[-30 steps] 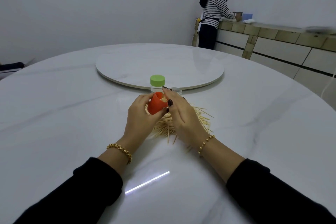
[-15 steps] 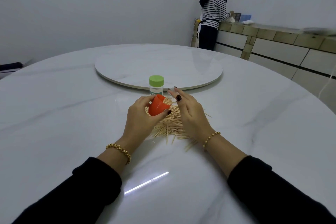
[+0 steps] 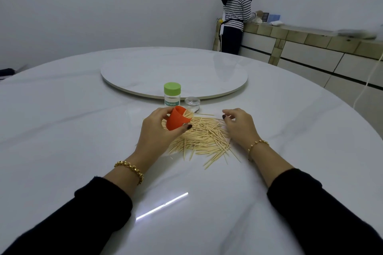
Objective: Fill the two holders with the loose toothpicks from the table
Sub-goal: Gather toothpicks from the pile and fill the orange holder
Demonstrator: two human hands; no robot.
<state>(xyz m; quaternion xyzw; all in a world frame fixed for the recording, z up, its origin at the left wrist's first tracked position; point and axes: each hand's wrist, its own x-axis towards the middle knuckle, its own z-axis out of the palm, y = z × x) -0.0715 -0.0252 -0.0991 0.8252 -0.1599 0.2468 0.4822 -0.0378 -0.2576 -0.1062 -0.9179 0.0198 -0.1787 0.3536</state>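
On the white bench (image 3: 83, 130) the loose toothpicks (image 3: 203, 136) lie heaped near the middle. Our left hand (image 3: 157, 132) grips the orange holder (image 3: 177, 119), tipped rightward over the heap's far-left edge, with sticks poking from its mouth. Our right hand (image 3: 238, 124) rests at the heap's right edge, fingers curled; we cannot tell whether it pinches any. We judge filling is under way, and next we need to gather a bundle and feed it in. Just beyond, the green-capped holder (image 3: 172, 94) stands closed, its contents unclear.

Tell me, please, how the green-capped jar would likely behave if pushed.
The green-capped jar stands upright and narrow, so a high push would probably tip it. Its clear body seems empty, so it is likely light. On the glossy table it may slide.
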